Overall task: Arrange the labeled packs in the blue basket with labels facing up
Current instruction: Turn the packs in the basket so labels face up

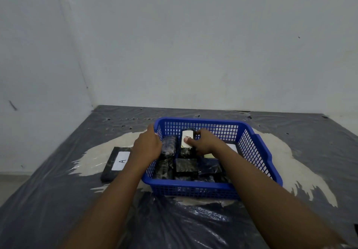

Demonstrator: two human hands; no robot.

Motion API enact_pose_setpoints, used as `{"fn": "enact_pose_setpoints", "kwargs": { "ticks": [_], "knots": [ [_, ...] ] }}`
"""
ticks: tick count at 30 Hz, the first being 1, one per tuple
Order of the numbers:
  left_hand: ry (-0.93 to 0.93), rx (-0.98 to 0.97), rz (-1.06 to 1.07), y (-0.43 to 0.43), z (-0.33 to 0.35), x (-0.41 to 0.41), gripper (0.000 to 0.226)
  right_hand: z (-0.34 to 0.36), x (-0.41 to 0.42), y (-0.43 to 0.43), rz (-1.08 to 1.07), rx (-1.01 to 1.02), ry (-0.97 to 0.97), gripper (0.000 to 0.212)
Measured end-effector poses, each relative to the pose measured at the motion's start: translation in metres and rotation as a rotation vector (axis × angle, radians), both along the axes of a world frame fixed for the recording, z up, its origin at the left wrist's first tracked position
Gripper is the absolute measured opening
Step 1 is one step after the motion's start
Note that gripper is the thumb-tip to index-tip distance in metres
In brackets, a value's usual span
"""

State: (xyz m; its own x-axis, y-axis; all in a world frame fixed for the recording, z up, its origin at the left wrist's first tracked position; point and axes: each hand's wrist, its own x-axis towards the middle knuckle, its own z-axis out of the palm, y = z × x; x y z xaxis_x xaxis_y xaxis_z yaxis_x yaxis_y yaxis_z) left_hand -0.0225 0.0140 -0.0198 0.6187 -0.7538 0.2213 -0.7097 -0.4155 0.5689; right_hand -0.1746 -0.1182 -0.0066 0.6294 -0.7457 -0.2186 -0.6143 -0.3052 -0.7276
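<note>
Blue basket (257,150): mid-surface, holding dark wrapped packs. Left hand (148,145): curled over basket's left rim, gripping it. Right hand (203,142): inside basket, closed on labeled pack (187,139), label up. Loose pack (117,162): on surface left of basket, label "A" up.

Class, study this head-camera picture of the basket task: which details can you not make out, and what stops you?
- Letter on the labeled pack: the right hand covers part of it.
- White label behind the right forearm: mostly hidden.
- Left hand fingertips: hidden at the blue basket rim.
- Dark packs labels: none visible.
</note>
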Motion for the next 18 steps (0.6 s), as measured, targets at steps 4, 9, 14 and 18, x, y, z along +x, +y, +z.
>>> {"fn": "enact_pose_setpoints", "kwargs": {
  "ticks": [4, 9, 14, 18],
  "knots": [
    [0.000, -0.015, 0.004, 0.001, 0.001, -0.004, 0.040, -0.006, 0.007, 0.000, 0.046, -0.066, 0.129, 0.062],
    [0.017, -0.046, 0.011, 0.001, 0.001, -0.004, 0.040, -0.004, 0.012, -0.002, 0.047, -0.185, 0.243, 0.052],
    [0.079, -0.108, 0.015, 0.002, -0.001, -0.001, 0.041, -0.002, 0.032, 0.008, 0.140, -0.653, 0.160, 0.074],
    [0.109, -0.107, 0.023, 0.002, -0.002, 0.000, 0.041, 0.003, 0.047, 0.012, 0.493, -0.668, 0.346, 0.073]
  ]
}}
